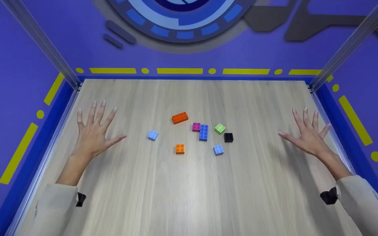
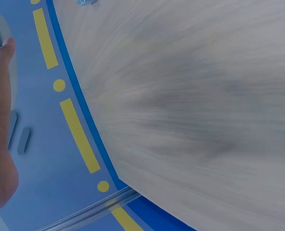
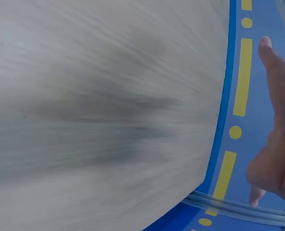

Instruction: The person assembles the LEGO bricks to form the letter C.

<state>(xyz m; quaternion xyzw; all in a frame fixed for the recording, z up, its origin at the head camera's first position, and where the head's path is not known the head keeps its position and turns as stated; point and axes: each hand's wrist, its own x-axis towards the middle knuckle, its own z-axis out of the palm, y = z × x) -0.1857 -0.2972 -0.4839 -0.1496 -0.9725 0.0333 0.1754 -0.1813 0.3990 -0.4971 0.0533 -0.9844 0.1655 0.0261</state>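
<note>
My left hand (image 1: 93, 136) is spread over the left side of the table, its fingers straight and holding nothing. Over the right side, my right hand (image 1: 308, 134) is likewise spread with nothing in it. Between them lie building bricks. A light blue brick (image 1: 153, 135) is the one nearest my left hand. An orange-red long brick (image 1: 179, 118) is behind an orange square brick (image 1: 180, 148). A magenta brick (image 1: 196, 127) sits against a blue long brick (image 1: 203, 132). Farther right are a lime green brick (image 1: 220, 128), a black brick (image 1: 228, 137) and a second light blue brick (image 1: 218, 149).
The wooden table (image 1: 162, 196) is enclosed by a blue-purple back wall (image 1: 77, 42) and side walls with yellow markings. Metal posts (image 1: 41, 39) rise at the two back corners. In the left wrist view a light blue brick (image 2: 86, 2) shows at the top edge.
</note>
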